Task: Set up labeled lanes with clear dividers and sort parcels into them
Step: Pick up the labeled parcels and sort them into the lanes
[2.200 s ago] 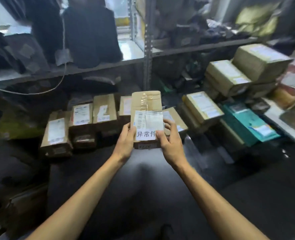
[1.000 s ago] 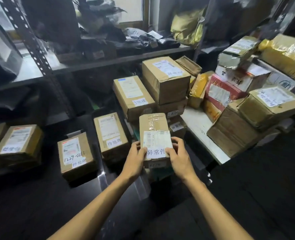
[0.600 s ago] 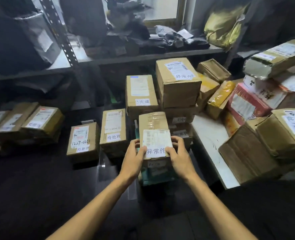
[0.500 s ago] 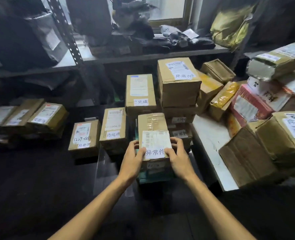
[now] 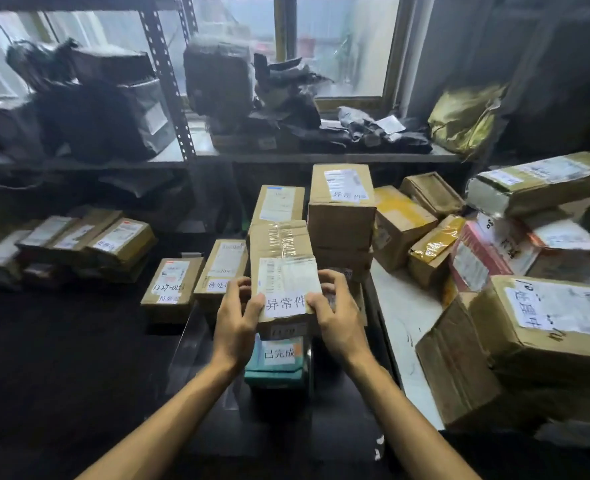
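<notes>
We grip the parcel [image 5: 282, 258] with both hands: the left hand [image 5: 234, 320] curls round its near left corner and the right hand [image 5: 335, 323] round the near right, thumbs on its 异常件 slip. The parcel is just front-left of the tall box [image 5: 342, 216], which bears the same wording, so we judge that box's lane to be the goal. Under our parcel, also front-left of the tall box, lies a teal parcel [image 5: 276, 372] marked 已完成, which is the wrong company for it. We should hold the slip upward and readable, travel level, and set the parcel flat against the tall box, away from the clear divider [image 5: 187, 341] further left.
</notes>
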Action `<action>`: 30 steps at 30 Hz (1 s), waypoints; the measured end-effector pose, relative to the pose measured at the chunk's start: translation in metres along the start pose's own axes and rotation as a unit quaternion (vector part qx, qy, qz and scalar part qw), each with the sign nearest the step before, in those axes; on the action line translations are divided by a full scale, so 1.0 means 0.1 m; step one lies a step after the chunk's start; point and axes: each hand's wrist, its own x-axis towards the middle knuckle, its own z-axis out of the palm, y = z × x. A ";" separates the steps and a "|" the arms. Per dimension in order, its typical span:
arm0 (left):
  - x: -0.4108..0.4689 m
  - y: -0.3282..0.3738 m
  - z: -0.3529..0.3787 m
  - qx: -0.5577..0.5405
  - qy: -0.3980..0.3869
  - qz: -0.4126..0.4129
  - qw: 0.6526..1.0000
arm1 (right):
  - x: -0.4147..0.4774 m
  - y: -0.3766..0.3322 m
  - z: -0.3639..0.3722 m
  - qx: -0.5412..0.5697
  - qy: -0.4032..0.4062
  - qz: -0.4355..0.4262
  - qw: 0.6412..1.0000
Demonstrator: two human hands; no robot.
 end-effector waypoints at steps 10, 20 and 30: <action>0.62 0.42 0.07 -0.059 0.053 0.036 0.996 | 0.55 -0.56 -0.12 -0.010 0.013 -0.068 0.998; 1.82 0.88 0.88 -0.133 -0.061 0.006 0.989 | 1.51 -0.72 -0.49 -0.042 0.143 -0.097 0.984; 2.42 0.82 1.41 -0.041 -0.091 0.009 0.995 | 2.16 -0.58 -0.73 -0.114 0.238 -0.076 0.961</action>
